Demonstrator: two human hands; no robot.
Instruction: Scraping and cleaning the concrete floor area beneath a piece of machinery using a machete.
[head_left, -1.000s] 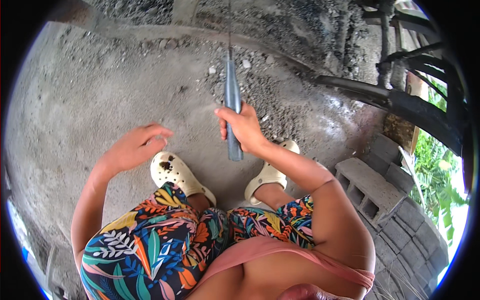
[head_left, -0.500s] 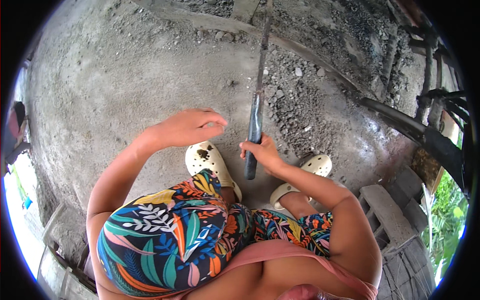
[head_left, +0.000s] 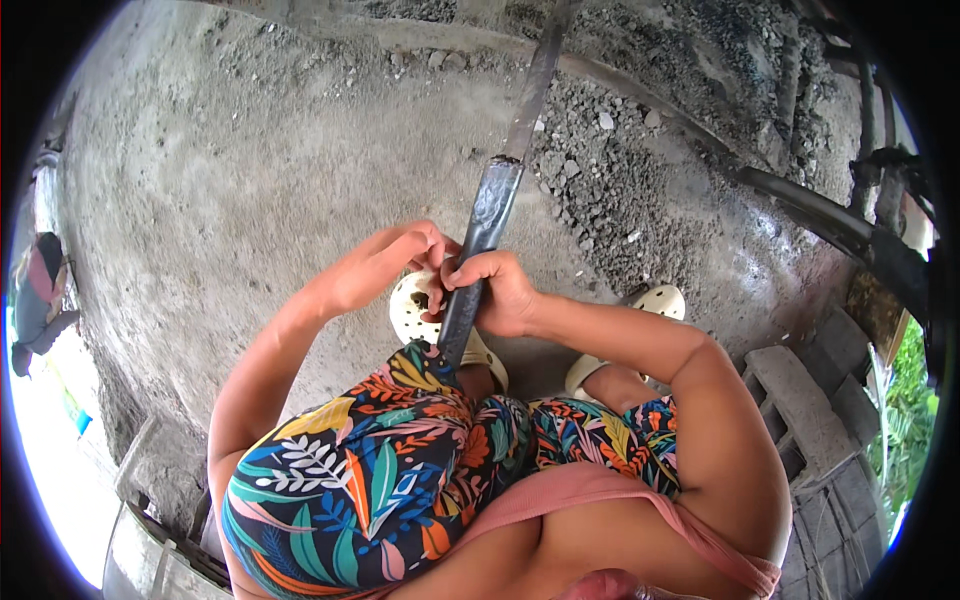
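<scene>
A long machete (head_left: 530, 115) points away from me, its narrow metal blade reaching the top of the picture. Around its thick dark handle (head_left: 490, 205), which looks wrapped in shiny black material, my right hand (head_left: 505, 295) is closed, thumb across the top. My left hand (head_left: 385, 265) comes up against the handle's left side with its fingers curled in. Whether those fingertips hold anything small is hidden. The handle's butt end hangs just above my patterned trousers (head_left: 350, 480), between my two cream clogs (head_left: 410, 315).
Grey, rough ground (head_left: 250, 180) spreads ahead, with loose gravel (head_left: 600, 190) right of the blade. Dark charred poles (head_left: 810, 210) lean at the right, near stacked concrete blocks (head_left: 800, 410). At the far left edge a person (head_left: 42, 290) is partly seen.
My left hand has moved right to the handle, its fingers now curled. The machete has tilted, its butt shifting left and its broad blade side turning more into view.
</scene>
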